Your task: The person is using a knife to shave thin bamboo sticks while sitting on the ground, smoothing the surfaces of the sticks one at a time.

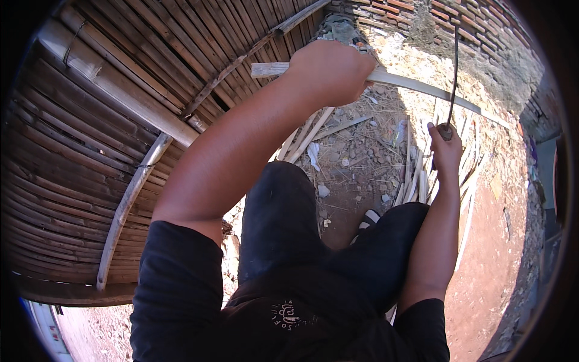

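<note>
My left hand (330, 69) is closed in a fist around a long, flat bamboo strip (416, 85), held up in front of me. The strip's short, split-looking end sticks out to the left of the fist. Its long end reaches far to the right. My right hand (447, 151) grips the wooden handle of a long-bladed knife (453, 72). The dark blade points away from me, shows nearly edge-on and crosses the strip in the picture. Whether blade and strip touch I cannot tell.
A bamboo slat wall (78, 199) with pole braces stands close on my left. Several pale bamboo strips (416, 178) lie on the ground beyond my right knee, others ahead of my left knee. Rubble (347, 163) covers the dirt. A brick wall (392, 15) stands at the back.
</note>
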{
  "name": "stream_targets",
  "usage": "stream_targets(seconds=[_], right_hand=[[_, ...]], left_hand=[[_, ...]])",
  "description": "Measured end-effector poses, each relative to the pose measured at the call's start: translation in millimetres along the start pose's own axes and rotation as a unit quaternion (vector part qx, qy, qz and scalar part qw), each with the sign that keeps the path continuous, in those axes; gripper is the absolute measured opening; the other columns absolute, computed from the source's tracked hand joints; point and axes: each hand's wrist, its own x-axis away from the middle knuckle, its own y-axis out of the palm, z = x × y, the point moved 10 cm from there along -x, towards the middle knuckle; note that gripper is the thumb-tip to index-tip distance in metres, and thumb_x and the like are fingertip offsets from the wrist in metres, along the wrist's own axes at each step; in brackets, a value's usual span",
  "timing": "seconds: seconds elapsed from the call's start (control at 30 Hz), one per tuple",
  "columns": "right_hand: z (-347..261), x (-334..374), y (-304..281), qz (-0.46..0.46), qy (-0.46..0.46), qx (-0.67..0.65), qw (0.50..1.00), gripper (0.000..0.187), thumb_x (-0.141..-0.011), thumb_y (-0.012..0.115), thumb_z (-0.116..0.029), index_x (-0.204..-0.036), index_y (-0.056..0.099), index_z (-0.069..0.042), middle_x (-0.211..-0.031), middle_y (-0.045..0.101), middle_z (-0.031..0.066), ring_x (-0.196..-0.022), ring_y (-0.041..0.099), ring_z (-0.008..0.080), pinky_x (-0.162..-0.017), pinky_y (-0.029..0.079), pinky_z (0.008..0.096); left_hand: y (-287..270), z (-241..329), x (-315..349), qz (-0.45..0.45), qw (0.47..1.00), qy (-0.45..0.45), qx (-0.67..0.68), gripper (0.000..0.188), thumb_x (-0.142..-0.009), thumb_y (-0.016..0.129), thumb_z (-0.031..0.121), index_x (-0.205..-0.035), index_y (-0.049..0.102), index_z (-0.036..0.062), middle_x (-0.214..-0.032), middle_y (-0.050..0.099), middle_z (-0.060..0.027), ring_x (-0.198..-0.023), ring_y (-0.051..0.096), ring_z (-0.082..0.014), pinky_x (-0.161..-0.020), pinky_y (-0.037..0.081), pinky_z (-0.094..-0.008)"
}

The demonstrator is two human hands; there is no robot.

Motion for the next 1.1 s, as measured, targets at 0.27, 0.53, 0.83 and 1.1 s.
stream_targets(seconds=[0.27, 0.53, 0.83, 1.1], right_hand=[[-54.9, 44.2, 46.0, -0.169, -0.128, 0.106, 0.972, 0.032, -0.086, 0.077, -0.03, -0.089, 0.065, -0.001, -0.066, 0.062, 0.0043, -0.063, 0.055, 0.0108, -0.06, 0.044, 0.0294], [-12.8, 31.9, 64.4, -0.213, -0.112, 0.093, 0.966, 0.044, -0.081, 0.079, -0.032, -0.107, 0.067, 0.001, -0.076, 0.066, 0.0166, -0.069, 0.064, 0.0219, -0.069, 0.05, 0.0356], [-62.0, 110.6, 148.5, -0.463, -0.24, 0.211, 0.827, 0.041, -0.072, 0.083, -0.029, -0.095, 0.068, 0.001, -0.079, 0.065, 0.0219, -0.079, 0.066, 0.0376, -0.073, 0.05, 0.044], [-39.9, 97.1, 160.8, -0.423, -0.209, 0.26, 0.843, 0.043, -0.074, 0.079, -0.035, -0.099, 0.069, -0.002, -0.086, 0.068, 0.0208, -0.09, 0.066, 0.041, -0.08, 0.051, 0.0481]], left_hand=[[28.3, -28.9, 48.4, -0.049, 0.994, -0.077, 0.06, 0.034, -0.096, 0.057, 0.044, -0.094, 0.064, 0.0103, -0.073, 0.065, -0.0104, -0.07, 0.067, -0.0324, -0.064, 0.052, -0.0474], [88.0, -65.9, 187.7, -0.078, 0.944, -0.227, 0.228, 0.038, -0.091, 0.069, 0.04, -0.089, 0.064, 0.0017, -0.066, 0.061, -0.0155, -0.06, 0.063, -0.0296, -0.057, 0.045, -0.0401], [164.1, -41.3, 364.4, -0.191, 0.802, -0.397, 0.404, 0.049, -0.092, 0.066, 0.048, -0.079, 0.059, 0.001, -0.062, 0.058, -0.0117, -0.058, 0.058, -0.0213, -0.058, 0.046, -0.0368], [189.1, -34.4, 420.2, -0.196, 0.739, -0.427, 0.482, 0.047, -0.099, 0.059, 0.044, -0.078, 0.058, 0.0013, -0.061, 0.051, -0.0044, -0.059, 0.047, -0.0132, -0.057, 0.041, -0.0338]])
